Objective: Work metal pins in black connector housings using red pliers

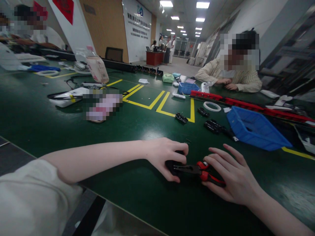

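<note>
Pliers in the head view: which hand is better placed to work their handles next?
Most likely the right: the right hand holds the pliers by their red-and-black handles, while the left hand is occupied with a dark part at their tips.

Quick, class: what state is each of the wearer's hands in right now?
Left hand: closed on a black part.
Right hand: holding pliers, their nose at that part.
</note>
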{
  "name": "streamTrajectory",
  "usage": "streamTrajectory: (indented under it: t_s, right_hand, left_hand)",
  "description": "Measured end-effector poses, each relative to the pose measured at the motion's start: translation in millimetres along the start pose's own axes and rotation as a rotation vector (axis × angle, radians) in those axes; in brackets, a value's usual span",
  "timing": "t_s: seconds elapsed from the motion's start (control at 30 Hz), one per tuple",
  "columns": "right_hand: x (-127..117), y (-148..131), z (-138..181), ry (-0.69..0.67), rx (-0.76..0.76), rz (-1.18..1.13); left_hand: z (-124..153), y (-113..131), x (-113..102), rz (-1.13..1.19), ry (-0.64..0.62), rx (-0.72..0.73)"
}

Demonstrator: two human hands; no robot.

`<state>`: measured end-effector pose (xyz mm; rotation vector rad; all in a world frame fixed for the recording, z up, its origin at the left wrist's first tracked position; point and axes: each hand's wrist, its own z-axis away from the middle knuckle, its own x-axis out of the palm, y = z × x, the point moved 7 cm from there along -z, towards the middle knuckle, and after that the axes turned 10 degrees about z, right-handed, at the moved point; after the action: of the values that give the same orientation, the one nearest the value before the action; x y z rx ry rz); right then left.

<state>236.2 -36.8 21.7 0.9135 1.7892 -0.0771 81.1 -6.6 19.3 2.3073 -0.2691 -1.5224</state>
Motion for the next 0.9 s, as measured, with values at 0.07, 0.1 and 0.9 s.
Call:
streamTrajectory:
  t_s: [0.07, 0.1, 0.9]
  right_hand:
    - [1.7, 0.5, 0.4, -0.015, 0.002, -0.012]
    - [2.8, 0.8, 0.6, -0.024, 0.000, -0.024]
    - [9.7, 6.9, 2.5, -0.055, 0.026, -0.106]
  left_hand:
    - [-0.3, 0.6, -0.1, -0.002, 0.001, 0.005]
    - [-0.4, 0.9, -0.3, -0.005, 0.004, 0.008]
    - [-3.1, -2.5, -2.3, -0.106, 0.046, 0.013]
